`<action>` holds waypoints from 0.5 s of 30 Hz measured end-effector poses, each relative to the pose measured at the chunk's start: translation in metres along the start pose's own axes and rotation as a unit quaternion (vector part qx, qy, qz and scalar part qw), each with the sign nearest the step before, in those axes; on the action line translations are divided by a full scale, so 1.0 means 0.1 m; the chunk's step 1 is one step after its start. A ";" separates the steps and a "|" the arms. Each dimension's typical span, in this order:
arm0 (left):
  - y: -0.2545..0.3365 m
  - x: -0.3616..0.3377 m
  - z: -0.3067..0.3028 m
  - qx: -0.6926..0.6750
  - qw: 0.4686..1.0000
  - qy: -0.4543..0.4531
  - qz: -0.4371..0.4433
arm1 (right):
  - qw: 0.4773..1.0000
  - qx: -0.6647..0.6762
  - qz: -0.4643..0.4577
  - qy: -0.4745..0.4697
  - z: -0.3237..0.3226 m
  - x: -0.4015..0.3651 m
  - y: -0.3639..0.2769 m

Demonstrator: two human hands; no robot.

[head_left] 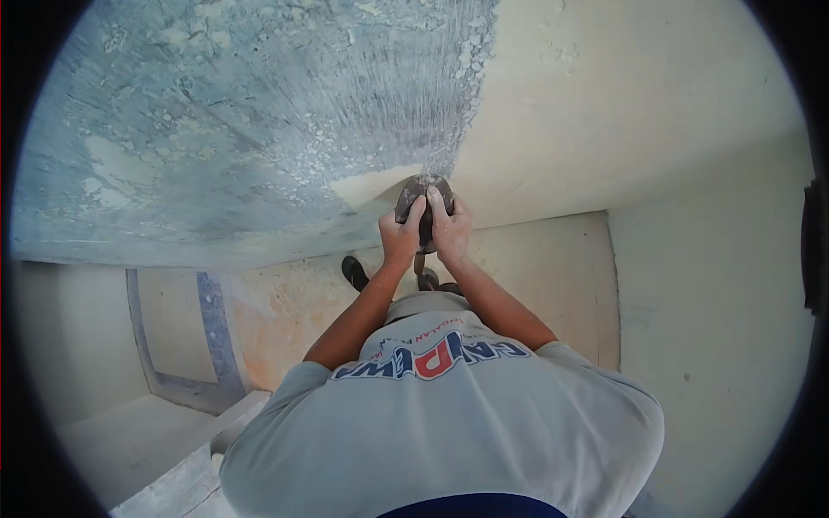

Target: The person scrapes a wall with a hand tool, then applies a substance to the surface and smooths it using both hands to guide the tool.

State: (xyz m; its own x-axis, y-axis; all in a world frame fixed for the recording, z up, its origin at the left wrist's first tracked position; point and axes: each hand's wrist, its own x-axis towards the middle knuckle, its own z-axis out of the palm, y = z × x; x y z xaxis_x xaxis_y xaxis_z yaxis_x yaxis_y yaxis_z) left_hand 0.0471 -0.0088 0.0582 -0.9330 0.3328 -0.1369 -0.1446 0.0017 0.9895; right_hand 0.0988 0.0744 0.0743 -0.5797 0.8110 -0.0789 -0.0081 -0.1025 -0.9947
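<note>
Dark rubbing block [422,192]: we judge it hard, heavyish and gritty. Our left hand [400,235] and right hand [451,229] clasp its sides, pressed against the wall [604,104].

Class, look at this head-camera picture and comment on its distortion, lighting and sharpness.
Head view: heavy fisheye distortion, with black corners and bowed edges on the cream wall. Head view: soft, even light, with no glare or hard shadows. Head view: the left hand, right hand and dark round tool are fairly sharp, while the shirt lettering is softer.
</note>
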 end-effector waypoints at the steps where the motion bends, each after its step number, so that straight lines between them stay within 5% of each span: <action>1: -0.02 -0.03 -0.01 0.000 1.000 0.001 0.000 | 1.000 -0.013 0.004 -0.001 -0.01 0.00 0.11; 6: 0.27 -0.02 0.02 -0.037 0.997 0.028 0.070 | 1.000 -0.002 -0.019 -0.001 0.09 0.06 -0.12; 13: 0.10 -0.04 0.01 -0.019 0.997 0.042 0.058 | 1.000 0.012 0.007 0.017 0.10 0.01 0.07; 15: 0.44 0.00 0.00 -0.018 0.998 0.033 0.060 | 1.000 0.011 -0.007 0.003 0.15 0.04 -0.33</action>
State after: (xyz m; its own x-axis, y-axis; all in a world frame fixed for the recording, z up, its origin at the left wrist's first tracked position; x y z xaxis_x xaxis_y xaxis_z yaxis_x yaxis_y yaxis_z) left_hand 0.0403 -0.0087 0.1021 -0.9636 0.2667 -0.0213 -0.0410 -0.0685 0.9968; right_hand 0.0847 0.0729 0.1075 -0.5743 0.8161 -0.0654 -0.0334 -0.1032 -0.9941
